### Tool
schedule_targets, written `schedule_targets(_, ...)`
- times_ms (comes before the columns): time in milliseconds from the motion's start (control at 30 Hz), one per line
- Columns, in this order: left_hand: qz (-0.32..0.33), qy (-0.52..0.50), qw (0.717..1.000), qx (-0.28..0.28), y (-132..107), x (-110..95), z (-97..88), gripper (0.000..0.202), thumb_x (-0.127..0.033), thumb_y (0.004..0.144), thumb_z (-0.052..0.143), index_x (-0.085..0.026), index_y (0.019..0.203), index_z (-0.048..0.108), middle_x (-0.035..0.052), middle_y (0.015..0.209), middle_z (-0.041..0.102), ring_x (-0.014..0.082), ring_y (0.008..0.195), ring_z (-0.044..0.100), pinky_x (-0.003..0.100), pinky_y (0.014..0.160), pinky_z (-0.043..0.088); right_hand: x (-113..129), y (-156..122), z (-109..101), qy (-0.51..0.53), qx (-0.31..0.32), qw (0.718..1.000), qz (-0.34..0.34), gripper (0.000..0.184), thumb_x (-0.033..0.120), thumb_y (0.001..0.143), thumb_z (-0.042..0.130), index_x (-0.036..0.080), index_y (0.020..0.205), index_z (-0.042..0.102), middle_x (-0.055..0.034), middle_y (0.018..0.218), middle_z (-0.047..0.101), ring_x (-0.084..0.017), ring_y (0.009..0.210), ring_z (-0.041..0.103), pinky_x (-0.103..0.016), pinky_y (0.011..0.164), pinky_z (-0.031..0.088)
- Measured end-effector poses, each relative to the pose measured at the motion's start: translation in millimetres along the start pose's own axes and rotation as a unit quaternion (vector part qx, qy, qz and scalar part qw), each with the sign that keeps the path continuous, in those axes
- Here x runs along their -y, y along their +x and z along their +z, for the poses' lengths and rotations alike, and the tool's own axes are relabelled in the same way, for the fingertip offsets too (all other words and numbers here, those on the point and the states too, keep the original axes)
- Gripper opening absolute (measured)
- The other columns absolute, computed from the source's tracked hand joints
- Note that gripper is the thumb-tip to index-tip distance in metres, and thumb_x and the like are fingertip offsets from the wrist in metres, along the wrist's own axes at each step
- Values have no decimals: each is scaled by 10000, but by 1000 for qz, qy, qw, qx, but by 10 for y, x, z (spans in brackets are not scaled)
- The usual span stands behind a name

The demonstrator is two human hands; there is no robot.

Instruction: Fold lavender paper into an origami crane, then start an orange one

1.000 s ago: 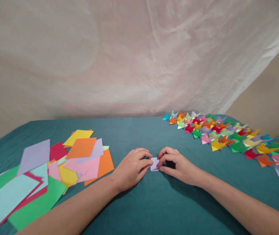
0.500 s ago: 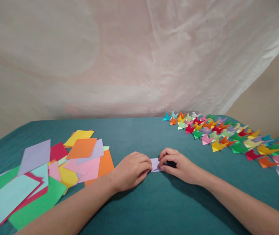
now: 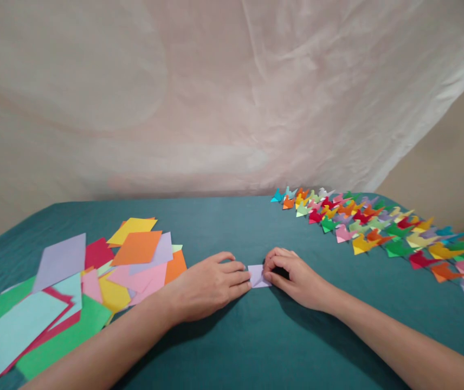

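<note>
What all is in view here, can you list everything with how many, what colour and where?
Table: one, teal-covered, across the foreground
Folded paper piece: one, lilac, near the table's centre
Loose paper sheets: many, overlapping, mixed colours, table's left side
Folded paper birds: dozens, mixed colours, rows along the table's right side
Backdrop fabric: one, pale pinkish-grey, behind the table
Wall: one, beige, far right beyond the fabric
Left hand: one, bare, fingertips at the lilac piece's left edge
Right hand: one, bare, pinching the piece's right part
Forearms: two, bare, lower left and lower right
</note>
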State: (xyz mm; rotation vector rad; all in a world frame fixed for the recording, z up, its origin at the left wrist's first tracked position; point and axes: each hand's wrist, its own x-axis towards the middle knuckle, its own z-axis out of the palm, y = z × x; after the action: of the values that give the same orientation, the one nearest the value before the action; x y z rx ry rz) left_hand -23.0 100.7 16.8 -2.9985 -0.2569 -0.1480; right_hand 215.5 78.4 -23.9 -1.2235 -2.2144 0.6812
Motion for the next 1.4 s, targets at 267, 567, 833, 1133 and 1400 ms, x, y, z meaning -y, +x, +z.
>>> schedule_targets(267, 35, 8, 999, 29, -37, 97, -17, 320, -134, 916, 408, -193, 1220, 489, 69, 1215, 576, 192, 1068, 523, 349, 974, 312, 25, 16, 10, -20, -1, 1000, 6, 95, 174, 850, 525, 190, 761, 556, -21, 838, 585, -160, 804, 529, -322, 755, 362)
schedule_targets(567, 63, -25, 997, 34, -51, 203, 5, 368, -142, 890, 426, -226, 1245, 472, 68, 1249, 555, 208, 1113, 499, 366, 981, 322, 49, 15, 29, -43, -7, 999, 12, 100, 162, 845, 518, 189, 751, 541, -16, 823, 573, -158, 783, 513, -313, 730, 349)
schedule_targets(833, 68, -13, 997, 31, -41, 179, 4, 353, -148, 885, 433, -187, 1232, 481, 89, 1237, 559, 208, 1109, 500, 364, 977, 323, 74, 10, 54, -68, -17, 997, 14, 94, 150, 840, 500, 187, 756, 519, -16, 808, 568, -159, 768, 498, -309, 714, 337)
schedule_targets(1133, 65, -12, 998, 4, -33, 101, 50, 331, -125, 879, 441, -130, 1203, 511, 110, 1169, 595, 209, 1093, 516, 365, 959, 353, 88, 24, 52, -78, -23, 997, 17, 85, 137, 818, 514, 186, 749, 522, -17, 806, 569, -165, 779, 500, -305, 711, 330)
schedule_targets(1400, -32, -88, 995, -18, 13, 5, 155, 324, -123, 891, 400, -165, 1196, 500, 88, 1108, 617, 195, 1037, 534, 352, 928, 373, 80, 20, 49, -59, -31, 998, 21, 66, 145, 800, 533, 192, 756, 519, -14, 816, 564, -165, 794, 509, -305, 713, 339)
